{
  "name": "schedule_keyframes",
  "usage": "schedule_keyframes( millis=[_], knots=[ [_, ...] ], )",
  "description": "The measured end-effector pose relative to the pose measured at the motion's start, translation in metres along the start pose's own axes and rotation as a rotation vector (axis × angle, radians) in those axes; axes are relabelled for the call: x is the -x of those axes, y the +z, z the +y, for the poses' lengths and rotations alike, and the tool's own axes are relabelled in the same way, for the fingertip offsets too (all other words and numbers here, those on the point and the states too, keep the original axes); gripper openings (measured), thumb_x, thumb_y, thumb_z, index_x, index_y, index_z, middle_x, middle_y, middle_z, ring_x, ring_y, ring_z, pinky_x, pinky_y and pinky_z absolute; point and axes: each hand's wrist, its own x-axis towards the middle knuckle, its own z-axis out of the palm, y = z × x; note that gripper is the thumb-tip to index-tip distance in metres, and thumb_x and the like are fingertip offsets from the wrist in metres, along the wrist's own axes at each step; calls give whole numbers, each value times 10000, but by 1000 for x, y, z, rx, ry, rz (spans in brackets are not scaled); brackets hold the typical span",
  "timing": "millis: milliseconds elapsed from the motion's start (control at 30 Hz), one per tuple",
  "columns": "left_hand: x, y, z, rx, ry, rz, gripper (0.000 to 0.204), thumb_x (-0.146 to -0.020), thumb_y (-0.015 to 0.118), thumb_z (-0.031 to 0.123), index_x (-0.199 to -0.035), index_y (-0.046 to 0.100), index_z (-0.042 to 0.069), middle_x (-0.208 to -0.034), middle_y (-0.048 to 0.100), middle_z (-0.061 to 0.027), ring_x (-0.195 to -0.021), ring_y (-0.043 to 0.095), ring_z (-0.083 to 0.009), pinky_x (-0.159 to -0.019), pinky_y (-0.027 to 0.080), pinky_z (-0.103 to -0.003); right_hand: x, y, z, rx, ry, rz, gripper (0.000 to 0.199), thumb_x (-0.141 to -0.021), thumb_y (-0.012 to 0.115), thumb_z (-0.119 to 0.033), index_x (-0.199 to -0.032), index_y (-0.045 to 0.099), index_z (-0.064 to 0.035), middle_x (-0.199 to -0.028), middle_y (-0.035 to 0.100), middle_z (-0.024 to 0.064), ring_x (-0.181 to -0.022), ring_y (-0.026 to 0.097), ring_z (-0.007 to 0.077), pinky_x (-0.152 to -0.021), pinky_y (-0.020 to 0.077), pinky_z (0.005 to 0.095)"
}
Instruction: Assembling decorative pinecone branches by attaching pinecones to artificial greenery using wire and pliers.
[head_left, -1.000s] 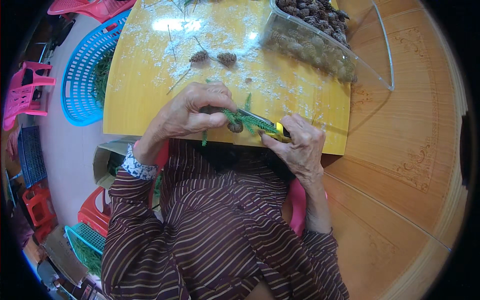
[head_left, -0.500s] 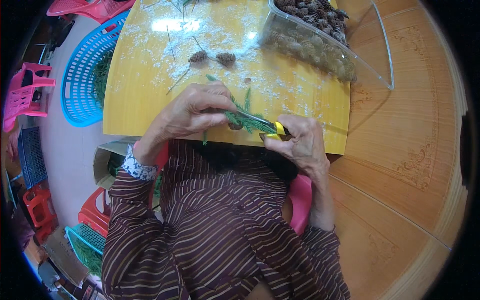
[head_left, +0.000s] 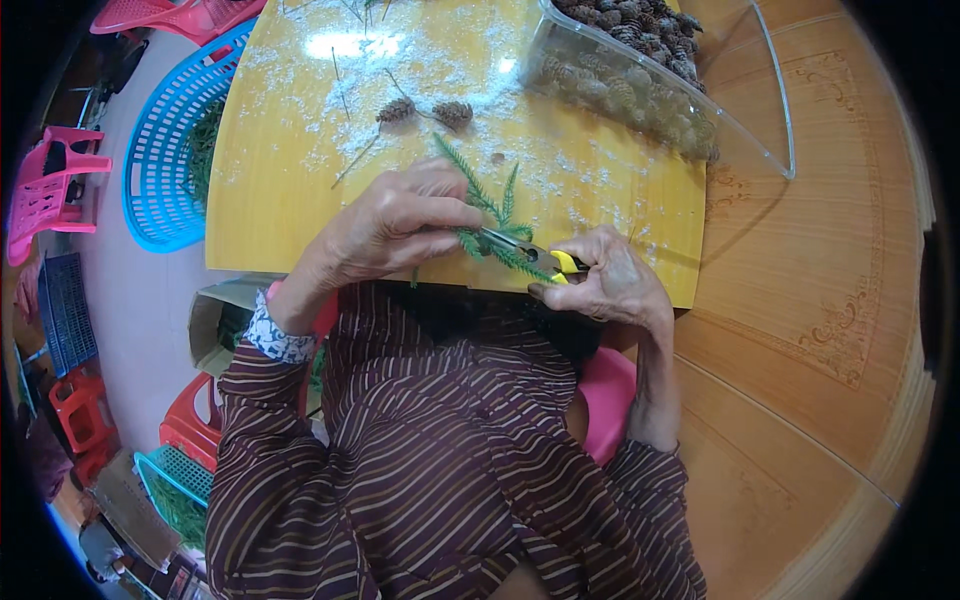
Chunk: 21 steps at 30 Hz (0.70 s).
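Note:
My left hand [head_left: 405, 222] pinches a green artificial pine sprig [head_left: 508, 195] above the near edge of the yellow tabletop [head_left: 270, 215]. Several of its needled twigs spread out beyond my fingertips. Wrapped round the yellow-and-black handles of a pair of pliers [head_left: 538, 258], my right hand [head_left: 618, 280] is closed. The jaws point left at the sprig and reach my left fingertips; what exactly sits between them is hidden. Two brown pine cones on wire stems, one at left [head_left: 396, 110] and one at right [head_left: 453, 115], lie farther back on the tabletop.
White flakes are scattered over the tabletop. At the far right stands a clear plastic bin [head_left: 752, 135] of pine cones. A blue basket [head_left: 150, 150] with greenery is on the left, near pink chairs [head_left: 60, 190]. An open cardboard box [head_left: 205, 325] sits below the table's left edge.
The sprig has turned, so its twigs show more fully above my left hand. My right hand has shifted slightly right and down, with the plier handles spread wider.

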Motion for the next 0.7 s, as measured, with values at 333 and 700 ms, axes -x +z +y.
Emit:
schedule_keyframes(
  millis=[333,700],
  knots=[
    [4,-3,0,75,-135,43,232,-719,643,3,-950,635,-2,-789,569,-109,-768,554,-265,-688,435,-352,5,9,16,-179,-144,162,292,-775,721,-250,-926,675,-5,-672,569,23,-605,487,76,-544,401,245],
    [5,-7,2,145,-150,27,216,-717,640,66,-905,605,-34,-804,572,-124,-820,567,-271,-740,440,-351,35,28,23,-570,-104,135,275,-741,771,-154,-927,666,19,-809,570,4,-711,496,71,-594,380,214]
  ],
)
